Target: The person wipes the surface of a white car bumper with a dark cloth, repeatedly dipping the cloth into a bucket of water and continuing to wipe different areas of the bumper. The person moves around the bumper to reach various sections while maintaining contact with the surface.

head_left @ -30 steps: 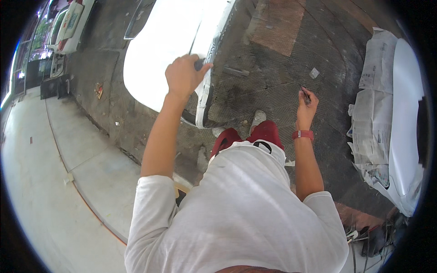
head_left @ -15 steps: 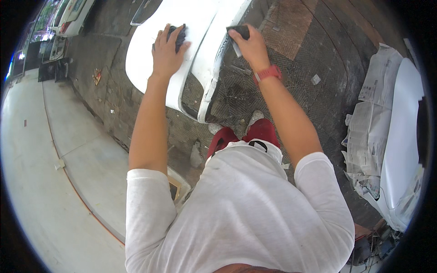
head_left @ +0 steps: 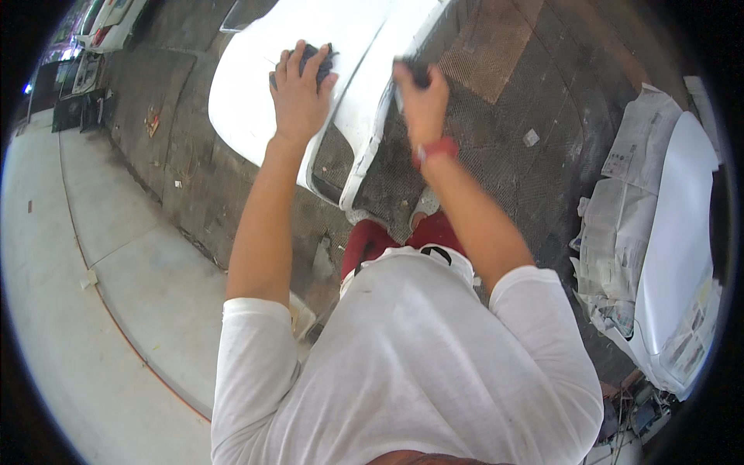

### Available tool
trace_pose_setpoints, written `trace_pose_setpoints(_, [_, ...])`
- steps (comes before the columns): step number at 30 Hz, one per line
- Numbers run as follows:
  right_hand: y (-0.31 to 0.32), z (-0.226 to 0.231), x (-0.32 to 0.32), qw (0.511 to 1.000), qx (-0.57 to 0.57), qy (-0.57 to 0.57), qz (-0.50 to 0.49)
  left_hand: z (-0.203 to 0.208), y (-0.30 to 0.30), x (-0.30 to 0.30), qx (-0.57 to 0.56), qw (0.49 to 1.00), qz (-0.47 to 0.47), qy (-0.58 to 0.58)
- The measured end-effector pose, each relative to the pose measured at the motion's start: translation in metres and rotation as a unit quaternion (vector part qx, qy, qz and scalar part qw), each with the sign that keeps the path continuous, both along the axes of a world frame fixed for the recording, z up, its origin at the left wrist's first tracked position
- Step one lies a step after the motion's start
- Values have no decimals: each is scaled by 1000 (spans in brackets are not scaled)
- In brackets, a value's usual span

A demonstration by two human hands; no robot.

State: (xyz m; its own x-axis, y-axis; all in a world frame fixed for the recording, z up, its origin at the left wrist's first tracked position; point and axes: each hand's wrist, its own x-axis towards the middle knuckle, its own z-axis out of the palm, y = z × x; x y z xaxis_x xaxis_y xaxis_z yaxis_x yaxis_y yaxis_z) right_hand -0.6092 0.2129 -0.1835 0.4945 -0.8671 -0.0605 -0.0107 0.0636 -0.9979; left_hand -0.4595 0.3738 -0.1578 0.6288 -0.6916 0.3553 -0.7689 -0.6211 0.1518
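Note:
A white car body panel with a long slot and a narrow strip on its right side stretches away in front of me. My left hand lies on the panel with its fingers curled over a dark crumpled cloth. Along the panel's right edge, my right hand grips a black sanding pad between thumb and fingers. This hand is blurred by motion. A red watch is on my right wrist.
To the right stands a pale silver panel masked with newspaper. A hose runs along the light floor at left. A brown mesh mat lies beyond my right hand. Cars are at the far left.
My right hand has moved nearer to me along the panel edge with the pad. My left hand and the cloth have shifted a little to the right on the panel.

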Motion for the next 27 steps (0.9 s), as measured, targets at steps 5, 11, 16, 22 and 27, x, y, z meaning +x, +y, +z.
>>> trace_pose_setpoints(5, [50, -24, -51, 985, -19, 121, 125, 1, 2, -7, -8, 1000, 2, 12])
trace_pose_setpoints(11, [6, 10, -37, 998, 63, -9, 24, 20, 17, -9, -49, 998, 8, 42])
trace_pose_setpoints(16, [64, 93, 28, 972, 153, -163, 71, 60, 57, -26, -328, 859, -158, 359])
trace_pose_setpoints(22, [118, 83, 106, 893, -427, 140, 15, 55, 105, 23, -634, 494, -57, 591])
trace_pose_setpoints(27, [126, 30, 115, 756, -616, 192, 112, 74, 134, 90, -504, 696, -50, 510])
